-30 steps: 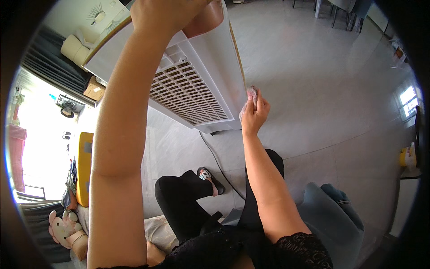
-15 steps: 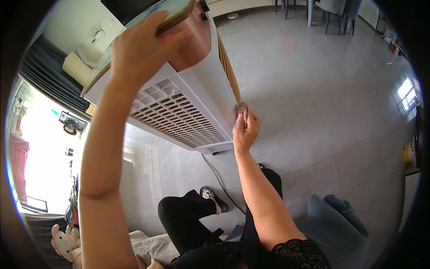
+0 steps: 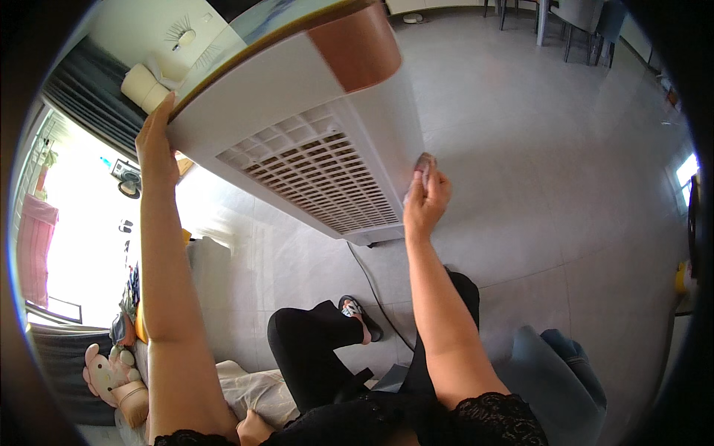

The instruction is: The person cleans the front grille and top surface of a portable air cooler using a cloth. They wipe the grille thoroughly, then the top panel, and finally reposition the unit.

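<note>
A white air cooler (image 3: 256, 89) with a copper-coloured panel (image 3: 357, 48), a glossy top and a slatted rear grille (image 3: 327, 186) stands before me, turned at a slant. My left hand (image 3: 158, 141) grips its left edge near the top, fingers lying along the side. At the lower right edge of the cooler, my right hand (image 3: 428, 199) pinches a crumpled greyish cloth (image 3: 425, 165). The cloth is partly hidden by my fingers.
A black power cord (image 3: 375, 290) runs from the cooler's base across the grey tiled floor (image 3: 520, 171) towards my legs. A blue-grey seat (image 3: 554, 379) is at my right. Another person's hand or foot (image 3: 254, 429) shows beside light fabric (image 3: 256, 390). A plush toy (image 3: 110, 372) lies at lower left.
My left hand has gone from the copper-coloured panel at the top to the cooler's left edge. The cooler appears turned and shifted right in view; my right hand stays at its right edge with the cloth.
</note>
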The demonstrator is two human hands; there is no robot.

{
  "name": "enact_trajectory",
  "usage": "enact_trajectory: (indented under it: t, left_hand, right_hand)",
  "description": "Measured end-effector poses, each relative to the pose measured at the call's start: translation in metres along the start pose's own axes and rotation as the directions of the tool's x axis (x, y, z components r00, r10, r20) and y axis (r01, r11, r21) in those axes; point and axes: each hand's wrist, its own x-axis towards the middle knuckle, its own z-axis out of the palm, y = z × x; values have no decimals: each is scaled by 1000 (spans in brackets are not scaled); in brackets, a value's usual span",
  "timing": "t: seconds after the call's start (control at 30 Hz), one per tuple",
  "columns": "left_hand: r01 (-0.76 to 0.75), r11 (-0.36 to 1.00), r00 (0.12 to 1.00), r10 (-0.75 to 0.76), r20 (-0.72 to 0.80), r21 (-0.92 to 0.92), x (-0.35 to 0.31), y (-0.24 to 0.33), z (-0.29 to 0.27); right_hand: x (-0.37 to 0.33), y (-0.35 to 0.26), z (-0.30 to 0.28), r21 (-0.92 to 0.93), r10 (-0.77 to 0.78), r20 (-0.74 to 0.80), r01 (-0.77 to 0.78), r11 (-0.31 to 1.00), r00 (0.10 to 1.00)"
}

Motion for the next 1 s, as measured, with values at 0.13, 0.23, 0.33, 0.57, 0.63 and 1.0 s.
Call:
enact_trajectory:
  t: [0.13, 0.23, 0.33, 0.57, 0.63, 1.0]
  left_hand:
    - [-131, 958, 985, 154, -74, 253, -41, 21, 15]
    - [-185, 911, 977, 210, -28, 369, -68, 28, 7]
    - [-169, 905, 982, 190, -15, 390, -94, 40, 7]
    - [-320, 836, 937, 349, 19, 445, -142, 53, 2]
    - [-305, 869, 951, 302, 71, 390, -159, 64, -1]
    - [-566, 820, 781, 566, 263, -86, -226, 76, 28]
  right_hand:
    - [22, -4, -22, -90, -61, -26, 58, 994, 998]
    - [28, -29, -28, 244, -124, -86, 141, 959, 989]
    - [30, -94, -43, 46, -302, -16, 302, 952, 953]
    - [21, -213, -18, 89, -473, 151, 465, 881, 868]
    - [21, -220, -6, 86, -421, 117, 413, 907, 900]
    - [149, -177, -64, 124, -219, 302, 190, 974, 928]
